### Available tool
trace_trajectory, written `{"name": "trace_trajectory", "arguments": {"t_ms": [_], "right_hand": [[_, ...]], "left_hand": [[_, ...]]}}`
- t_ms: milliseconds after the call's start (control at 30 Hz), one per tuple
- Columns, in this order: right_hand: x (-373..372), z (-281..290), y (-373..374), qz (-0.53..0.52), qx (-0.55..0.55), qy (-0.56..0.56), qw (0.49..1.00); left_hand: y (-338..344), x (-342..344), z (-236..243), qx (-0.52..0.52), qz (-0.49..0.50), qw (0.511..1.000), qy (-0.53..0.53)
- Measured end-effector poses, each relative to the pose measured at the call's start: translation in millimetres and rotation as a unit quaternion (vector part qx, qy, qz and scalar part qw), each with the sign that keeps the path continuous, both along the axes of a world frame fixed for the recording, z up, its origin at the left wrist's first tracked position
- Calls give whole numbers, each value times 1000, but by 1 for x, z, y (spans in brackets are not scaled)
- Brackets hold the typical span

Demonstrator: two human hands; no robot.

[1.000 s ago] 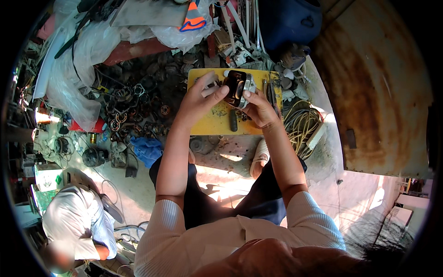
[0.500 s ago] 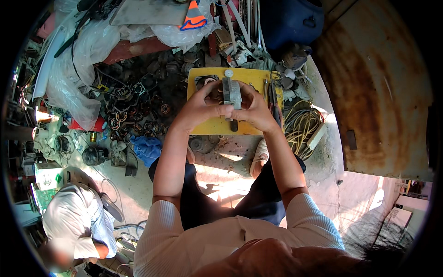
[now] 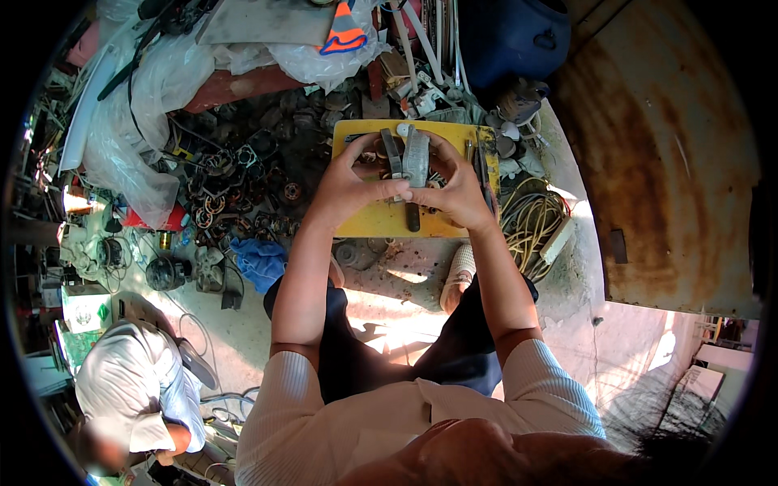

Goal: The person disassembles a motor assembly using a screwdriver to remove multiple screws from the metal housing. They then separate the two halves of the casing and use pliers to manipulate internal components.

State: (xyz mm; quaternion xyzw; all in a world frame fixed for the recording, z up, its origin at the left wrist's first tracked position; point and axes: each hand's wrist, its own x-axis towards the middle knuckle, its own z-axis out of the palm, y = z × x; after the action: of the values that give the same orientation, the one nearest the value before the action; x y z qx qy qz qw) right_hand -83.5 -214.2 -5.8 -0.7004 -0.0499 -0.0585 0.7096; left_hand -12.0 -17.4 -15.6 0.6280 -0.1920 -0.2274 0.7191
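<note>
A metal housing in two pieces is held upright on edge over the yellow board. My left hand is closed around the narrower, darker piece; my right hand grips the wider light-grey cast piece. A gap shows between the pieces at the top, and my thumbs meet at their near end. A dark handle lies under the hands, and slim metal tools lie along the board's right side. A small white round part sits at the far edge.
Piles of motor parts and a blue cloth are at left; coiled yellow cable, a blue barrel and a rusty metal sheet are at right. A co-worker bends at lower left. Clear plastic sheeting hangs upper left.
The housing has turned from showing its dark open inside to standing on edge between both hands. Since half a second ago its two pieces have parted slightly, the darker one toward the left.
</note>
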Motion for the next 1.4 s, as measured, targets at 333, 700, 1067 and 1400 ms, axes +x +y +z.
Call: {"name": "trace_trajectory", "arguments": {"t_ms": [333,700,1067,1400], "right_hand": [[-2,8,-6,-158,-242,-83,954],[-7,10,-13,-340,-425,-148,826],[6,-14,-68,-97,403,74,907],[5,-5,-65,63,538,66,838]], "left_hand": [[-1,-7,23,239,180,904,-306],[8,-6,27,324,252,827,-383],[74,28,-3,-158,20,983,87],[87,34,-21,-278,5,939,203]]}}
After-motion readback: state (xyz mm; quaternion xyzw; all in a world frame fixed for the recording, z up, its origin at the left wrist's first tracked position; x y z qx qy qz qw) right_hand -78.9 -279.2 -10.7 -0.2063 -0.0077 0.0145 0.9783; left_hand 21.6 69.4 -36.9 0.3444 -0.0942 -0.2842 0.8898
